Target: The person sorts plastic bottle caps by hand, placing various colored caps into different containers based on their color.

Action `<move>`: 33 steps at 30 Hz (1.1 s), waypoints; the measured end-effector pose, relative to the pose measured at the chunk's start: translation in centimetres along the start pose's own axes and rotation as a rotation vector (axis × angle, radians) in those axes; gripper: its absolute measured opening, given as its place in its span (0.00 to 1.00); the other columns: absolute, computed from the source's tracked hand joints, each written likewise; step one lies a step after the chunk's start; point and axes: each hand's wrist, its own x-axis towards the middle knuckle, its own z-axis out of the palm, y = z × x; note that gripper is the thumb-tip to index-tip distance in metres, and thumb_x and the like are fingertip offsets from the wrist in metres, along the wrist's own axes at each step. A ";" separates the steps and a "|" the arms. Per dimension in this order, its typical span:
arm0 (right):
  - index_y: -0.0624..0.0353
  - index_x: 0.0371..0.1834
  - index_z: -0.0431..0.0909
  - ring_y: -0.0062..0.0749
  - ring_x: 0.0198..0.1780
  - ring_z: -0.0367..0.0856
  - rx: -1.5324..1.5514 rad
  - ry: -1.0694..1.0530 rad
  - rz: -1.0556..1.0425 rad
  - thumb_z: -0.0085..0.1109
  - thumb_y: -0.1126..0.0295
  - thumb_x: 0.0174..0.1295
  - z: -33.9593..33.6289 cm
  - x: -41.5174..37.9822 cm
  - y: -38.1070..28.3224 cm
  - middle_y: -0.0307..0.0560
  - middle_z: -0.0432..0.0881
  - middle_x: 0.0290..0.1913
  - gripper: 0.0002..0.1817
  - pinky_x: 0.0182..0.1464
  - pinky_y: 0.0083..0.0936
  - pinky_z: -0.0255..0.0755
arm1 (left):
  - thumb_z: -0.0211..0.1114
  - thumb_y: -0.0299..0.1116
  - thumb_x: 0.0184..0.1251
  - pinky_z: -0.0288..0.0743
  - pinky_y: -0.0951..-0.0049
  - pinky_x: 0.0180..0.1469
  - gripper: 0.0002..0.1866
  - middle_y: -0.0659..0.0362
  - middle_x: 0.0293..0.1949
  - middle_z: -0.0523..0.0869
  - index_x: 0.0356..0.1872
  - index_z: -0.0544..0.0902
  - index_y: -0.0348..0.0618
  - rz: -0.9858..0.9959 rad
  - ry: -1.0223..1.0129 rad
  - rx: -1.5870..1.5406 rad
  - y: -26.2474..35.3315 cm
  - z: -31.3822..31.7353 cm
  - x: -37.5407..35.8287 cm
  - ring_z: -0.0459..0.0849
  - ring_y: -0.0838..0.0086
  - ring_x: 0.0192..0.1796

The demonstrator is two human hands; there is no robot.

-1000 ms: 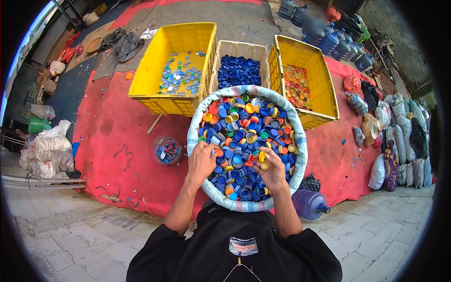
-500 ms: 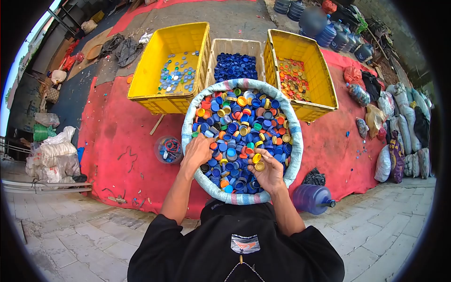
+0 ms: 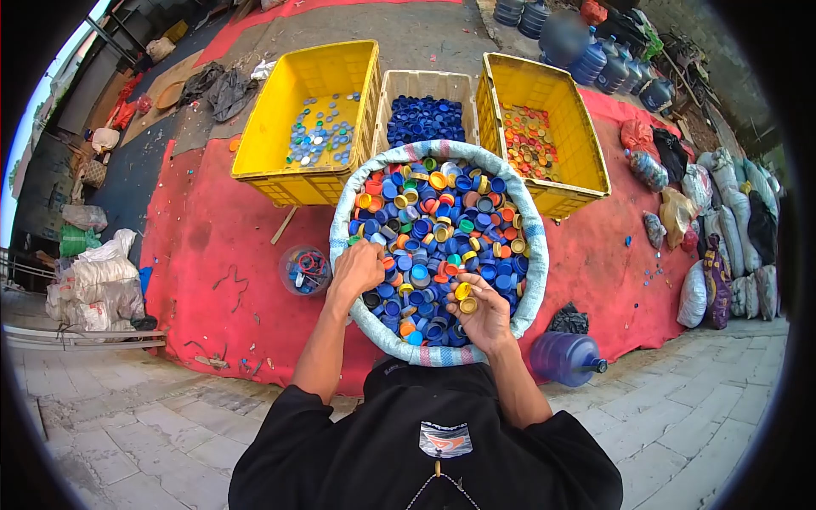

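Observation:
A round woven sack (image 3: 535,255) with a rolled rim stands in front of me, filled with mixed bottle caps (image 3: 421,229), mostly blue with some orange, yellow and green. My left hand (image 3: 359,269) is over the sack's left side, its fingers curled in; whatever they may hold is hidden. On the right side of the heap, my right hand (image 3: 487,316) is turned partly palm up. Its fingers and palm hold yellow bottle caps (image 3: 464,296), and an orange cap lies close by its fingertips.
Behind the sack stand a yellow crate (image 3: 255,153) with bluish caps, a white crate (image 3: 427,78) with dark blue caps, and another yellow crate (image 3: 586,127) with orange and yellow caps. A small clear tub (image 3: 293,285) is left; a water jug (image 3: 565,359) lies right.
My left hand's fingers have pulled back from among the caps and curled in. My right hand has barely moved and keeps the yellow caps.

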 end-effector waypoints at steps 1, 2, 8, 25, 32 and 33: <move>0.60 0.53 0.75 0.36 0.46 0.79 -0.005 0.005 -0.002 0.57 0.65 0.59 0.1 0.0 0.0 0.48 0.79 0.46 0.19 0.51 0.32 0.75 | 0.57 0.29 0.55 0.77 0.51 0.49 0.13 0.44 0.42 0.84 0.39 0.87 0.41 0.004 0.005 -0.002 0.1 0.0 -0.1 0.84 0.49 0.45; 0.60 0.53 0.74 0.36 0.47 0.80 0.014 -0.005 0.003 0.56 0.65 0.60 0.1 0.0 0.0 0.49 0.79 0.46 0.19 0.51 0.33 0.75 | 0.58 0.30 0.55 0.77 0.51 0.48 0.13 0.45 0.42 0.84 0.38 0.87 0.41 0.007 0.012 -0.003 0.3 0.0 -0.2 0.84 0.49 0.45; 0.61 0.54 0.74 0.37 0.48 0.81 0.034 -0.024 0.013 0.54 0.67 0.62 0.1 0.1 0.0 0.50 0.79 0.46 0.18 0.51 0.33 0.76 | 0.65 0.38 0.60 0.78 0.54 0.46 0.12 0.45 0.40 0.85 0.37 0.87 0.40 0.012 0.073 -0.006 0.4 0.3 -0.5 0.85 0.51 0.43; 0.64 0.56 0.71 0.44 0.52 0.80 0.162 -0.024 -0.052 0.55 0.65 0.61 -0.1 -1.3 -1.1 0.55 0.79 0.50 0.22 0.57 0.38 0.75 | 0.58 0.36 0.74 0.83 0.76 0.34 0.13 0.51 0.43 0.88 0.47 0.81 0.37 -0.137 -0.416 -1.839 5.2 1.5 -1.4 0.88 0.74 0.34; 0.70 0.61 0.67 0.51 0.61 0.74 0.325 0.184 -0.297 0.51 0.63 0.62 -0.7 -2.9 -4.6 0.61 0.74 0.59 0.27 0.66 0.43 0.68 | 0.56 0.33 0.74 0.86 0.69 0.43 0.14 0.46 0.44 0.86 0.51 0.77 0.32 -0.291 -0.530 -2.038 12.6 5.2 1.0 0.88 0.66 0.41; 0.71 0.60 0.67 0.52 0.62 0.72 0.324 0.196 -0.346 0.51 0.62 0.62 -1.0 -3.0 -5.3 0.61 0.73 0.59 0.27 0.68 0.43 0.66 | 0.57 0.32 0.73 0.86 0.68 0.46 0.15 0.46 0.46 0.85 0.53 0.76 0.32 -0.267 -0.582 -2.050 13.5 5.6 1.7 0.87 0.64 0.44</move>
